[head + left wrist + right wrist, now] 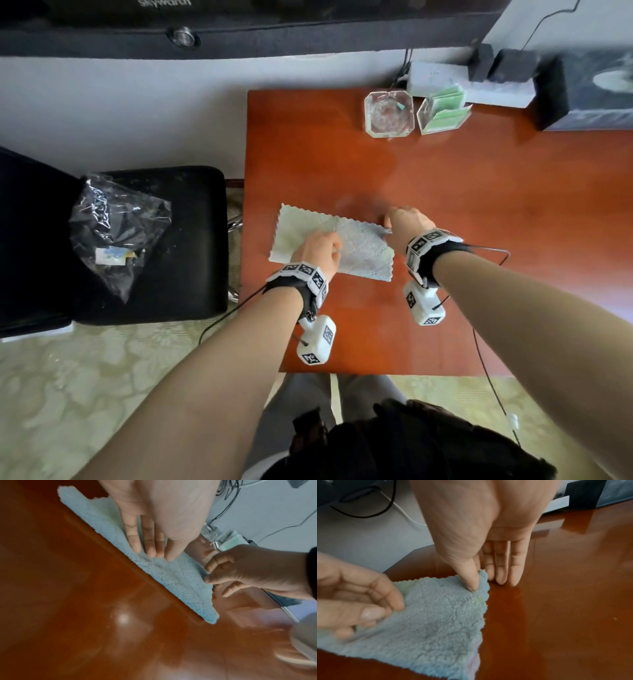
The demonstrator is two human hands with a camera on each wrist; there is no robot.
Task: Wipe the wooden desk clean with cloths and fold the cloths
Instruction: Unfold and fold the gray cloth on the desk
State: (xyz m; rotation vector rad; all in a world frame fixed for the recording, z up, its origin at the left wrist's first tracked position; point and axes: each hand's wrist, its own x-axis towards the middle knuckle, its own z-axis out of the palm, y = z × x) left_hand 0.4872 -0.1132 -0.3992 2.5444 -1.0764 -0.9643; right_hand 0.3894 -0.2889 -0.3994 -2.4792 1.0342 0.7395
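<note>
- Overhead, one cloth [329,243] lies flat on the wooden desk [445,205], both hands on it.
- Left wrist: left hand [154,513] presses it with straight fingers.
- Right wrist: right hand [481,524] pinches one corner, thumb on top.

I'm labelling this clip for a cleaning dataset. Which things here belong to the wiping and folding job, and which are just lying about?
Job: cloth, wooden desk, left hand, right hand.

Lying about: glass ashtray, card holder, plastic bag on the black stool, power strip.
</note>
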